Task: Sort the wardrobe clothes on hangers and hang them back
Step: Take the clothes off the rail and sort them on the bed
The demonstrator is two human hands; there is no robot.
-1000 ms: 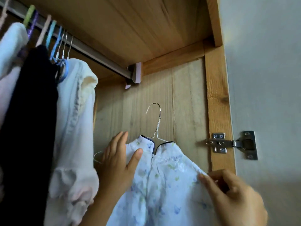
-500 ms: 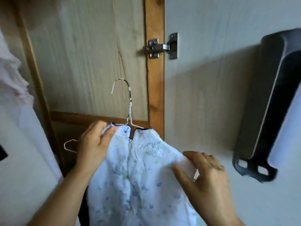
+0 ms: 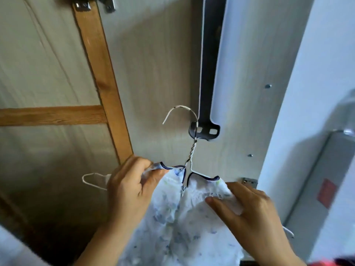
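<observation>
head view: both hands dress the floral garment (image 3: 184,223) onto the wire hanger (image 3: 189,150) beside the wardrobe door; left hand (image 3: 130,189) pinches the collar, right hand (image 3: 249,212) grips the shoulder; next, probably seat the left shoulder, then hook it on the rail

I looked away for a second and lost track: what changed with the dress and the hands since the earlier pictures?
The left hand, flat on the floral dress a second ago, now pinches its collar by the wire hanger. The view swung from the clothes rail to the wardrobe door. The right hand still grips the other shoulder; the dress stays on the hanger, unhung.
</observation>
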